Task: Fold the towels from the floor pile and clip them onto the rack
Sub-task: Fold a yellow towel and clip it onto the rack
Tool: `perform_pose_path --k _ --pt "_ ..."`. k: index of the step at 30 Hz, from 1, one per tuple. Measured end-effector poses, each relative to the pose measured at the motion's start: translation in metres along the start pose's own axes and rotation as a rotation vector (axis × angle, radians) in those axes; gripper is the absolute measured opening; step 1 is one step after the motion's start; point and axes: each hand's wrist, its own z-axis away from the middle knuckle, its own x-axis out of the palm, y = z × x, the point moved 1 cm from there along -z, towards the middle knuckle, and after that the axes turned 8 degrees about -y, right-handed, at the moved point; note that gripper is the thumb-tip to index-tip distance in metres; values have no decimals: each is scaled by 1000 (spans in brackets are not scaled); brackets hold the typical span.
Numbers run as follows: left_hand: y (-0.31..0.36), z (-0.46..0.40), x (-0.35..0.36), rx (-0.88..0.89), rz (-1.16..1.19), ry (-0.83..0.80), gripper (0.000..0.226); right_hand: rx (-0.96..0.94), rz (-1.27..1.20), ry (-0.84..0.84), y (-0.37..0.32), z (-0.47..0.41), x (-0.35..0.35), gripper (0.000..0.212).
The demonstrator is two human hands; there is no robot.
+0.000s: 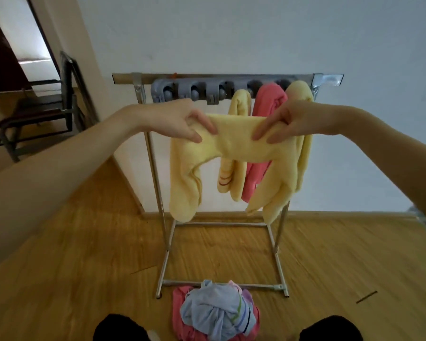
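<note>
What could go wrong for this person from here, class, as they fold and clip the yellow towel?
1. The yellow towel is pinched only near its middle by the left hand and right hand; its dangling ends may fold unevenly.
2. It could brush the pink towel already hanging on the rack.
3. The floor pile by the feet might trip them.

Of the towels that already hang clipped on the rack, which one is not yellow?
The pink towel, which hangs in the middle of the three. The towels on either side of it, left and right, are both yellow.
</note>
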Motion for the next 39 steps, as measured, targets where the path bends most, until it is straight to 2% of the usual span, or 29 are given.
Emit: perform_pose_path --k 3,8,11,13,15,17,21,23,25,28,32,36,39 --pt "-7 -21 -26 -40 -62 168 43 -2 87 160 -5 -12 -31 32" --pt "-14 -61 -54 -89 -165 369 57 54 237 286 -7 -41 -69 49" --pt "-18 -87 -53 -80 -252 554 59 137 407 415 -1 -64 -75 57" --pt "-19 -103 -46 -70 -305 629 55 166 500 504 2 -77 -67 52" --pt "-20 -116 -35 -78 -366 692 41 184 611 605 4 -87 -52 40" --pt "-22 -129 -21 -87 -456 765 31 217 731 695 9 -96 -34 36" --pt "-23 -148 -1 -54 -472 876 52 274 832 794 23 -116 -4 47" --pt "-22 -155 6 -39 -463 899 60 248 894 882 28 -122 8 40" --pt "-24 -160 11 -32 -426 894 57 219 920 970 32 -131 16 33" --pt "-29 -166 18 -29 -381 882 53 184 726 859 45 -148 29 41" --pt "-37 -172 27 52 -338 890 54 61 404 903 62 -146 46 51" --pt "-45 -171 40 169 -304 880 51 -88 259 881 86 -143 57 54" --pt "-65 -173 46 178 -256 889 49 -135 190 857 98 -141 59 61"
